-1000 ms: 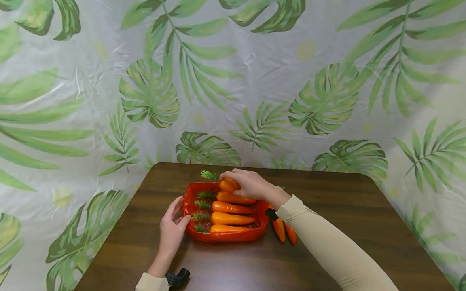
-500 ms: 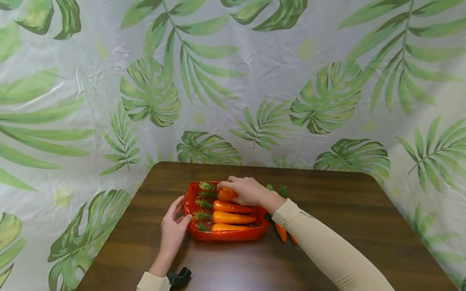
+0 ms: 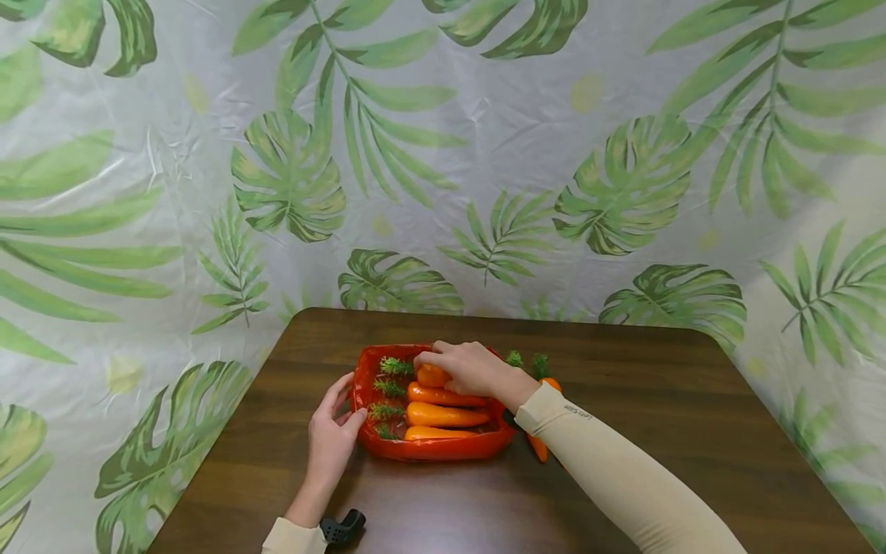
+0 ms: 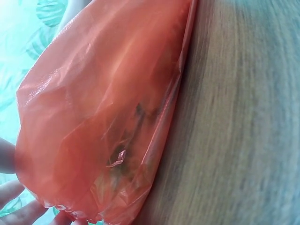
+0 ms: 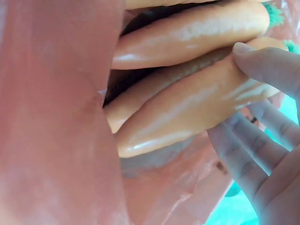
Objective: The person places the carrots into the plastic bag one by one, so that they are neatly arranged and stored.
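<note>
A red plastic-lined basket (image 3: 443,448) holds several glossy orange carrots with feathery green tops, lying side by side. My right hand (image 3: 474,371) reaches over its far side and grips the topmost carrot (image 5: 187,110) by its thick end, thumb on one side and fingers on the other. That carrot lies close against its neighbour (image 5: 201,28), tip toward the right end. At the basket's left end, my left hand (image 3: 331,438) rests its thumb and relaxed fingers against the rim. Thin red plastic (image 4: 93,103) fills much of the left wrist view, with dark stems showing through.
More carrots (image 3: 538,446) lie on the brown wooden table (image 3: 623,385) just right of the basket, partly hidden by my right sleeve (image 3: 609,462). A leaf-patterned sheet (image 3: 415,138) hangs behind the table.
My right hand has brought the carrot from above the far rim down and toward me, into the basket. The left hand has stayed at the left end.
</note>
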Demonstrator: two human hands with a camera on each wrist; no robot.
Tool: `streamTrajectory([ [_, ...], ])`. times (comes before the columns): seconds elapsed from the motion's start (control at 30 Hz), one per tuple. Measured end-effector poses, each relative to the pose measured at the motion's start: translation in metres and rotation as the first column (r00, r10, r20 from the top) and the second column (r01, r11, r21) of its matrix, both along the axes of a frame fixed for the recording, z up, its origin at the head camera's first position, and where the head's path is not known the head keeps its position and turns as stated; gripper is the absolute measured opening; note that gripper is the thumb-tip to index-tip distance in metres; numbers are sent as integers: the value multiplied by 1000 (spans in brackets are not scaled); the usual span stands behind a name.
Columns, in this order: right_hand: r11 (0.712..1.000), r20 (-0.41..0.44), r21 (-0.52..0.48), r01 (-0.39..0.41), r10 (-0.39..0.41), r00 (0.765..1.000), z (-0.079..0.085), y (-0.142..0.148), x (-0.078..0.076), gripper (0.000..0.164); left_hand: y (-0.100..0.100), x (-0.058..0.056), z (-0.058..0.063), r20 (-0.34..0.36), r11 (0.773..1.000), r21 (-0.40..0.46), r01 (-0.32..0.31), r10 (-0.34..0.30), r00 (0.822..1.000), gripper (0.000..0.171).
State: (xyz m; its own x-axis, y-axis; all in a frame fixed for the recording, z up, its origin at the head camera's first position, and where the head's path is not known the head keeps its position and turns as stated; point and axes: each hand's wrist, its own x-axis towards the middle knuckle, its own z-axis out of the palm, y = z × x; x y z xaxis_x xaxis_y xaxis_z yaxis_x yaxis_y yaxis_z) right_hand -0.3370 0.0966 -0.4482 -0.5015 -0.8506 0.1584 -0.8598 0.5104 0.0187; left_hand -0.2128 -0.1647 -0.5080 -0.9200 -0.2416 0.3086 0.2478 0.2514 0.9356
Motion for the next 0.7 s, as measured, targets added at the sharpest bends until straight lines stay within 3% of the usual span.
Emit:
streamTrajectory([
  [0.23, 999, 22, -33, 32, -32, 999, 2, 2, 1, 55, 0, 0, 0, -4, 1000, 7, 1, -1, 1000, 57],
  [0.4, 995, 35, -93, 39, -36, 999, 14, 6, 3, 54, 0, 1, 2, -7, 1000, 9, 3, -3, 1000, 57],
  [0.7, 985, 130, -143, 98, -79, 988, 39, 18, 8, 63, 2, 4, 4, -5, 1000, -7, -7, 7, 1000, 57],
])
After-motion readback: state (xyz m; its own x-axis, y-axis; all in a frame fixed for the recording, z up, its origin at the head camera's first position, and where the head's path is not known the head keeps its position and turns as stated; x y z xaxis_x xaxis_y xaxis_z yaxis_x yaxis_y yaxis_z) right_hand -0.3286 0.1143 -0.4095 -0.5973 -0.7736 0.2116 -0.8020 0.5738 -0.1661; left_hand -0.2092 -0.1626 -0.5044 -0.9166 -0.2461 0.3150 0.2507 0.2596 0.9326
